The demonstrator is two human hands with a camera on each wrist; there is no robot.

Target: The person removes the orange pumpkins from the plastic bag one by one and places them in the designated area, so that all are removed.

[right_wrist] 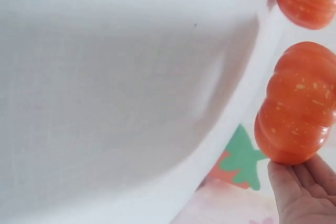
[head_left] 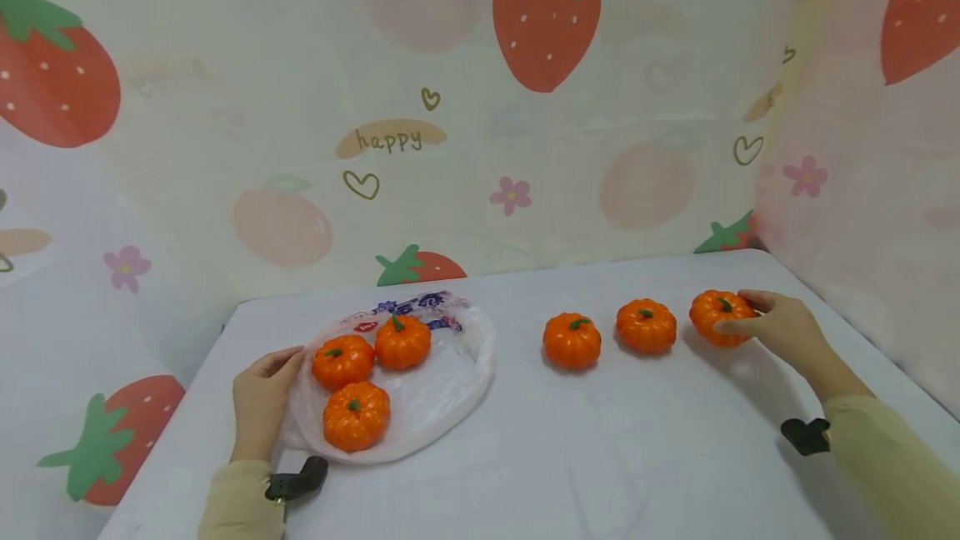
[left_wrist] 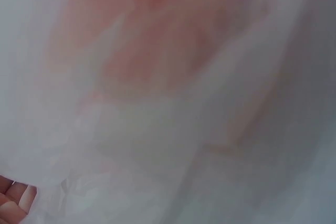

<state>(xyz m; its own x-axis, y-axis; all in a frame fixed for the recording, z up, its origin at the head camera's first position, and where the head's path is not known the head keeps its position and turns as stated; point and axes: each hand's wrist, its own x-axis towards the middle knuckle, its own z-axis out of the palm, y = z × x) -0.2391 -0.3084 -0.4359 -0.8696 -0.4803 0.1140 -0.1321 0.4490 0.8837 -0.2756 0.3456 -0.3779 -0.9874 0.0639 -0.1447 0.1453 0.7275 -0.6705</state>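
On the left of the table, my left hand (head_left: pixel 262 394) pinches the rim of a thin white plastic bag (head_left: pixel 438 394), which lies spread with its mouth wide. Three small orange pumpkins sit in it: an upper-left pumpkin (head_left: pixel 342 363), an upper-right pumpkin (head_left: pixel 403 343) and a lower pumpkin (head_left: pixel 357 419). Blurred translucent plastic (left_wrist: pixel 131 156) fills most of the left wrist view. At the far right, my right hand (head_left: pixel 787 338) grips another pumpkin (head_left: pixel 708 315) by its side, thumb in front. The right wrist view shows that pumpkin (right_wrist: pixel 296 103) at the fingertips.
Between the bag and my right hand stand two more pumpkins, a nearer one (head_left: pixel 572 342) and one farther right (head_left: pixel 647 327). A white cloth covers the table (head_left: pixel 525 457). Strawberry-printed curtains (head_left: pixel 465 215) hang behind and along the sides.
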